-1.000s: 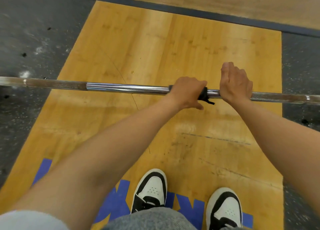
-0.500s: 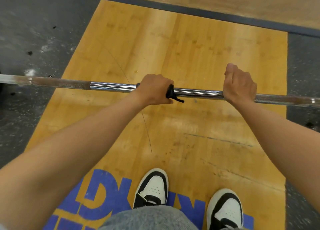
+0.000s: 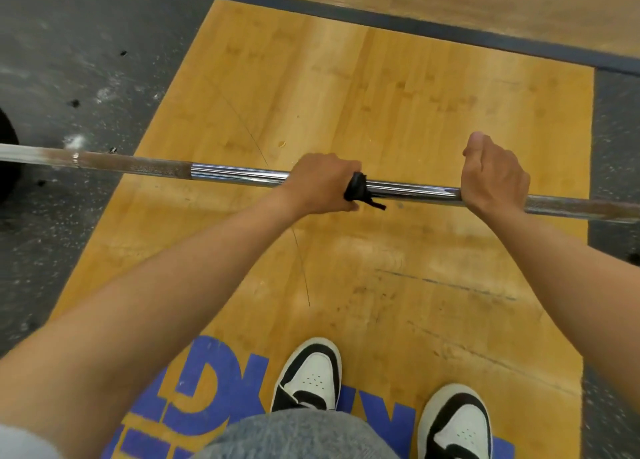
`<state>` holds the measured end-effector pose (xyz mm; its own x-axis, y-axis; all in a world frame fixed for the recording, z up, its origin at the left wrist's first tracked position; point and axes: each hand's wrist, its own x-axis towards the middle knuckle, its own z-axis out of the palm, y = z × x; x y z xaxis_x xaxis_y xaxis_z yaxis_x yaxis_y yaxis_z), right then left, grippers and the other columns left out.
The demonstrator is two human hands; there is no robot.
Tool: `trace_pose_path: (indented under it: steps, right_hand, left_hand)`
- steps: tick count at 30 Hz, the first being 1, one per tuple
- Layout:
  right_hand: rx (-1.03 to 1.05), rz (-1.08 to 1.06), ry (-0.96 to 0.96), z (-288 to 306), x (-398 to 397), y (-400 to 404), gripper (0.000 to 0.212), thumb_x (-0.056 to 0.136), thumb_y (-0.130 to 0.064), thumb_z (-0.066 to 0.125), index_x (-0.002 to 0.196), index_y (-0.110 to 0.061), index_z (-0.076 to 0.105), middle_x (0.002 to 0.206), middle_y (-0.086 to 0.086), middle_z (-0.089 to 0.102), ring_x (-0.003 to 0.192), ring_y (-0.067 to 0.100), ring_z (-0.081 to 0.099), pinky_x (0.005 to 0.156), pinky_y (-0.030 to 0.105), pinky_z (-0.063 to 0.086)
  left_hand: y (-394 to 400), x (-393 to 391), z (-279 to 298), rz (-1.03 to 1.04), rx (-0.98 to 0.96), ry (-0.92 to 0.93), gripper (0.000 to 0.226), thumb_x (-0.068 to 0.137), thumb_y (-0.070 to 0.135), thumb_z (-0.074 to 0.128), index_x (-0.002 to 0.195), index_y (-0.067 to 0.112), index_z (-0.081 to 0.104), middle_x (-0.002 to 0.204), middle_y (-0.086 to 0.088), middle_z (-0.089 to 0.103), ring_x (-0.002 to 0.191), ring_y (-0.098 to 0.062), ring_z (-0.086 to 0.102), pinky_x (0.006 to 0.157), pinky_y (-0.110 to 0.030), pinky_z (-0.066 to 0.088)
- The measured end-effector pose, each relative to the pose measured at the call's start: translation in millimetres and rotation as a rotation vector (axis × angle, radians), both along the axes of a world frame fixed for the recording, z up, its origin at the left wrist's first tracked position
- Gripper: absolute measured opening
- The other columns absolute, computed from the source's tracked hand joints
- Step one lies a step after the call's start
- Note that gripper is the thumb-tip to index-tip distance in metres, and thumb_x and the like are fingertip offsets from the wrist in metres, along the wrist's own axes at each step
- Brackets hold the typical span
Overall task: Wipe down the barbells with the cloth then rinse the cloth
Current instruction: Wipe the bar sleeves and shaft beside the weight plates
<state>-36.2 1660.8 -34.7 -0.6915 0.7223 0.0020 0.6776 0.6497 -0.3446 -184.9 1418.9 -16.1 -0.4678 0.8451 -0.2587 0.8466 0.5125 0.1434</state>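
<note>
A steel barbell (image 3: pixel 239 175) runs left to right above a wooden lifting platform (image 3: pixel 381 88). Its middle is shiny chrome; the knurled parts further out look rusty. My left hand (image 3: pixel 320 183) is wrapped around the shiny part with a black cloth (image 3: pixel 356 189) pressed against the bar; only the cloth's edge and a loose end stick out on the right of my fist. My right hand (image 3: pixel 495 178) grips the bare bar about a forearm's length to the right, at the start of the right knurling.
Dark speckled rubber flooring (image 3: pixel 69 78) flanks the platform on both sides. A black weight plate (image 3: pixel 7 157) shows at the left edge on the bar's end. My two black-and-white shoes (image 3: pixel 308 379) stand on blue lettering near the platform's front.
My left hand has slid the cloth leftward along the shiny part of the bar, away from my right hand. The right hand has kept its grip in the same place.
</note>
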Motion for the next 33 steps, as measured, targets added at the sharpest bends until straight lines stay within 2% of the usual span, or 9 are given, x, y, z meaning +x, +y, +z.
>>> trace_pose_path:
  steps: [4, 7, 10, 13, 19, 24, 27, 30, 33]
  right_hand:
    - [0.024, 0.016, -0.061, 1, -4, -4, 0.055, 0.108, -0.048, 0.009, 0.095, -0.013, 0.049, 0.086, 0.010, 0.053, 0.086, 0.034, 0.046, 0.074, 0.043, 0.033]
    - [0.017, 0.032, -0.086, 2, -2, -3, 0.053, 0.109, -0.048, 0.010, 0.095, -0.014, 0.048, 0.088, 0.010, 0.052, 0.089, 0.033, 0.045, 0.075, 0.043, 0.032]
    - [0.012, 0.019, -0.060, 0, -3, 0, 0.060, 0.108, -0.049, 0.008, 0.103, -0.011, 0.054, 0.097, 0.013, 0.059, 0.096, 0.037, 0.052, 0.078, 0.047, 0.037]
    - [0.015, 0.001, -0.015, -3, -3, 3, 0.064, 0.106, -0.049, 0.006, 0.106, -0.011, 0.057, 0.101, 0.014, 0.064, 0.099, 0.039, 0.055, 0.081, 0.049, 0.040]
    - [0.005, 0.007, -0.012, -3, -3, 1, 0.060, 0.104, -0.047, 0.007, 0.105, -0.012, 0.055, 0.095, 0.011, 0.059, 0.092, 0.036, 0.052, 0.078, 0.047, 0.037]
    - [0.007, 0.012, -0.021, -1, -3, -3, 0.054, 0.108, -0.046, 0.011, 0.107, -0.012, 0.053, 0.092, 0.010, 0.053, 0.089, 0.034, 0.046, 0.076, 0.045, 0.034]
    - [0.004, 0.016, -0.029, 0, -2, -3, 0.055, 0.108, -0.047, 0.011, 0.109, -0.011, 0.053, 0.093, 0.010, 0.053, 0.089, 0.034, 0.045, 0.076, 0.046, 0.034]
    - [0.009, 0.014, -0.025, 0, -3, -3, 0.055, 0.108, -0.047, 0.011, 0.106, -0.011, 0.052, 0.093, 0.010, 0.055, 0.089, 0.035, 0.048, 0.077, 0.046, 0.035]
    - [0.025, -0.002, -0.026, 1, -3, -4, 0.056, 0.108, -0.048, 0.009, 0.102, -0.011, 0.051, 0.089, 0.011, 0.057, 0.085, 0.036, 0.050, 0.076, 0.044, 0.034]
  left_hand:
    - [-29, -15, 5, 0.032, -0.031, 0.041, 0.048, 0.081, 0.061, 0.077, 0.099, 0.026, 0.050, 0.080, 0.008, 0.054, 0.077, -0.023, 0.059, 0.059, -0.033, 0.033]
    - [25, 16, 3, -0.059, -0.023, -0.001, 0.052, 0.079, 0.061, 0.079, 0.104, 0.024, 0.051, 0.084, 0.006, 0.055, 0.082, -0.023, 0.060, 0.060, -0.034, 0.030]
    - [96, 61, -1, -0.148, 0.056, -0.062, 0.064, 0.076, 0.061, 0.081, 0.119, 0.022, 0.055, 0.102, 0.000, 0.068, 0.091, -0.025, 0.066, 0.064, -0.033, 0.037]
    - [121, 78, -6, -0.163, 0.090, -0.065, 0.064, 0.081, 0.056, 0.080, 0.128, 0.021, 0.054, 0.109, -0.001, 0.070, 0.094, -0.024, 0.068, 0.066, -0.033, 0.040]
    - [17, 15, -10, -0.026, 0.089, 0.077, 0.045, 0.085, 0.057, 0.074, 0.106, 0.023, 0.054, 0.087, 0.003, 0.065, 0.081, -0.026, 0.065, 0.058, -0.033, 0.032]
    - [-54, -21, -5, 0.144, 0.052, 0.134, 0.048, 0.081, 0.062, 0.075, 0.089, 0.028, 0.042, 0.068, 0.012, 0.048, 0.067, -0.022, 0.060, 0.053, -0.031, 0.033]
    - [-20, -2, -5, 0.079, 0.032, 0.099, 0.046, 0.081, 0.063, 0.075, 0.096, 0.028, 0.050, 0.076, 0.009, 0.055, 0.078, -0.025, 0.065, 0.060, -0.033, 0.037]
    - [50, 35, -9, -0.044, 0.055, 0.017, 0.058, 0.075, 0.068, 0.078, 0.108, 0.025, 0.057, 0.091, 0.003, 0.064, 0.085, -0.025, 0.064, 0.063, -0.033, 0.036]
    - [96, 59, -7, -0.091, 0.030, -0.109, 0.067, 0.070, 0.071, 0.080, 0.112, 0.023, 0.058, 0.089, 0.005, 0.055, 0.082, -0.021, 0.057, 0.064, -0.033, 0.038]
